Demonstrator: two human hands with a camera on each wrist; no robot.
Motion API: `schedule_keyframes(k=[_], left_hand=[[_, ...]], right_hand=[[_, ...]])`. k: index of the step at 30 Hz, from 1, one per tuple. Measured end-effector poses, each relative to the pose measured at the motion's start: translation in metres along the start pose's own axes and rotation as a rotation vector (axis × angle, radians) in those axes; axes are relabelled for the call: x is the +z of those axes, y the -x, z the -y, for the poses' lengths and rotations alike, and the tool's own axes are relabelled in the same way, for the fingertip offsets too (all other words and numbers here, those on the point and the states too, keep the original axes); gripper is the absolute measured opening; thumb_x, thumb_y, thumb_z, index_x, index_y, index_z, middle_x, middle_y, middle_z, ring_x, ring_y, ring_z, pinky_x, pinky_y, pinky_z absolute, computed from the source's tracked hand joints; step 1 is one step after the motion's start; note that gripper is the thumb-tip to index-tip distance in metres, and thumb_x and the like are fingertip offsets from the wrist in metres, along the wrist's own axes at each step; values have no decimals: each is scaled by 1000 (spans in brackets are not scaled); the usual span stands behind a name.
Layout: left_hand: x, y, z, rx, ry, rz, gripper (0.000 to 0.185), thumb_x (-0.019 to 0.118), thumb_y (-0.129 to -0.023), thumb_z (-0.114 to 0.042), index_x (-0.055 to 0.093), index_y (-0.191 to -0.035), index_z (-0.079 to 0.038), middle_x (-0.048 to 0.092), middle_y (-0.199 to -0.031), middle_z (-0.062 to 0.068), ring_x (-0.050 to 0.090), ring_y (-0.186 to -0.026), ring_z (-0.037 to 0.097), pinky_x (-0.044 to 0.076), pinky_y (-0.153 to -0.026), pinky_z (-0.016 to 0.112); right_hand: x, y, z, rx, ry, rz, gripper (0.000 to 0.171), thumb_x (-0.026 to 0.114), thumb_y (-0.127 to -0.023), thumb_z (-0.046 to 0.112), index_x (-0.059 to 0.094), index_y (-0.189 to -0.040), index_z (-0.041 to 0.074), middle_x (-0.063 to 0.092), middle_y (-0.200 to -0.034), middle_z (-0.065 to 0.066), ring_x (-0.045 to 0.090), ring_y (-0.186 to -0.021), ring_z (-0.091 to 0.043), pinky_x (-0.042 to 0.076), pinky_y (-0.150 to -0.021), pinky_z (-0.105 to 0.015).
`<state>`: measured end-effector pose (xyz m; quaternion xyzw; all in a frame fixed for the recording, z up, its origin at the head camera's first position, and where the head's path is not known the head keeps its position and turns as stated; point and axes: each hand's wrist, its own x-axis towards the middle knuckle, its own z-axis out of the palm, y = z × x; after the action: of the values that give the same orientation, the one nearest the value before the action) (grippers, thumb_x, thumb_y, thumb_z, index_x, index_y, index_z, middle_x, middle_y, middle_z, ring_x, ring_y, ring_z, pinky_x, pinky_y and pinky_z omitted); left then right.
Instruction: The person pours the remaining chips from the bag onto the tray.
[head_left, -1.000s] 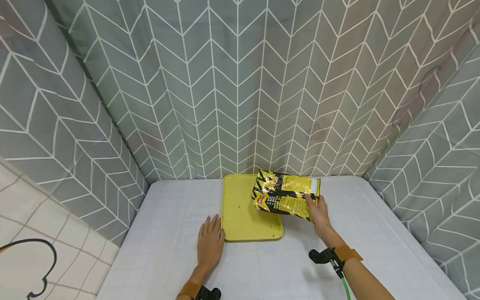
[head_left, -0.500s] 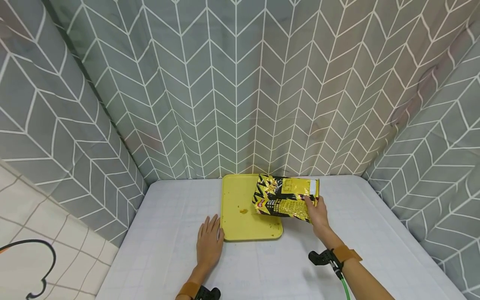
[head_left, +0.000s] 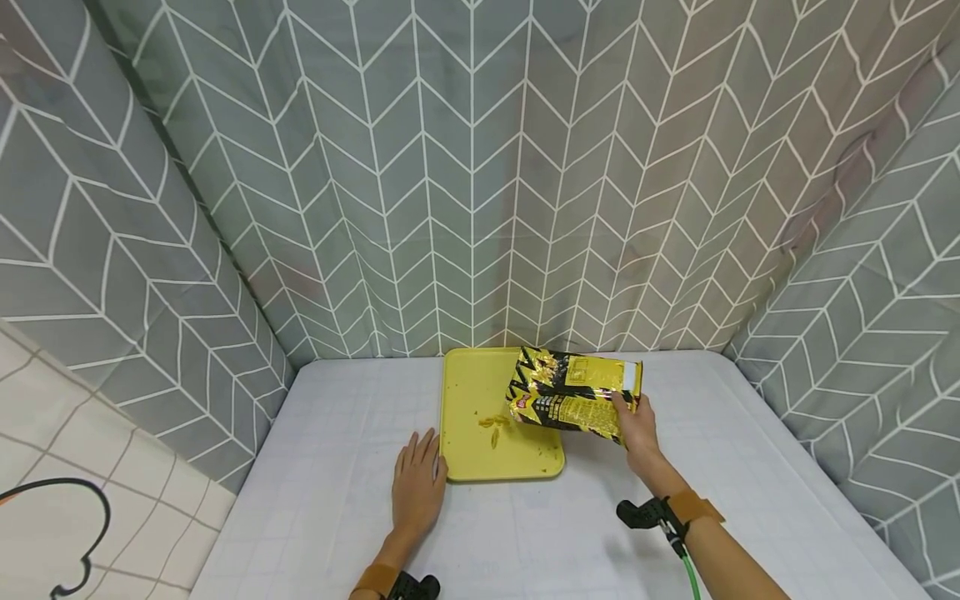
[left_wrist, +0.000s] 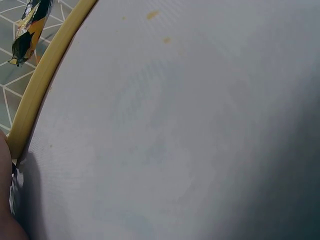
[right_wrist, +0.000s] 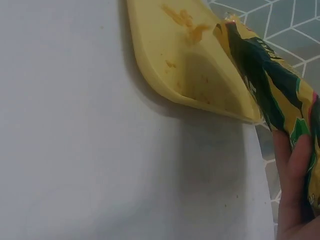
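Your right hand (head_left: 636, 425) grips the crinkled yellow-and-black foil snack bag (head_left: 573, 393), tipped over the yellow plastic tray (head_left: 465, 375), pouring crisps (head_left: 492, 423); your left hand (head_left: 418, 483) rests flat, steadying its edge; next, I'd tilt steeper

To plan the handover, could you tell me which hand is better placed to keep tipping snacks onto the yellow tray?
Right: the right hand grips the yellow-black foil snack bag above the yellow plastic tray; the left hand lies flat beside it.

Bright, even light; head view bends at edges, wrist views soft with dim shadows
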<state>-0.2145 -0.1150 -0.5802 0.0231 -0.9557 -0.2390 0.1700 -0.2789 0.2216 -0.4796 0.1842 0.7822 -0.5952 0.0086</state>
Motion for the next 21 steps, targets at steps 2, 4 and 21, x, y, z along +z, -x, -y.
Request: schedule_keyframes(k=[2, 4, 21], left_hand=[[0, 0, 0, -2, 2, 4, 46, 49, -106, -27, 55, -147, -6, 52, -157, 10, 38, -154, 36, 29, -130, 53], [1, 0, 0, -3, 6, 4, 46, 50, -106, -27, 55, -147, -6, 52, -157, 10, 38, -154, 36, 29, -130, 53], [1, 0, 0, -13, 16, 11, 46, 50, -106, -26, 55, -148, -6, 51, -158, 10, 36, -155, 35, 27, -131, 52]], right_hand=[[-1, 0, 0, 20, -29, -2, 67, 39, -108, 50, 24, -157, 6, 54, -134, -14, 57, -95, -5, 50, -71, -15], [-1, 0, 0, 28, -42, 2, 68, 39, -108, 50, 25, -157, 6, 53, -133, -13, 55, -95, -5, 50, -72, -14], [2, -2, -4, 7, -5, 10, 67, 38, -110, 45, 20, -160, 5, 46, -150, -23, 60, -121, -26, 57, -96, -33]])
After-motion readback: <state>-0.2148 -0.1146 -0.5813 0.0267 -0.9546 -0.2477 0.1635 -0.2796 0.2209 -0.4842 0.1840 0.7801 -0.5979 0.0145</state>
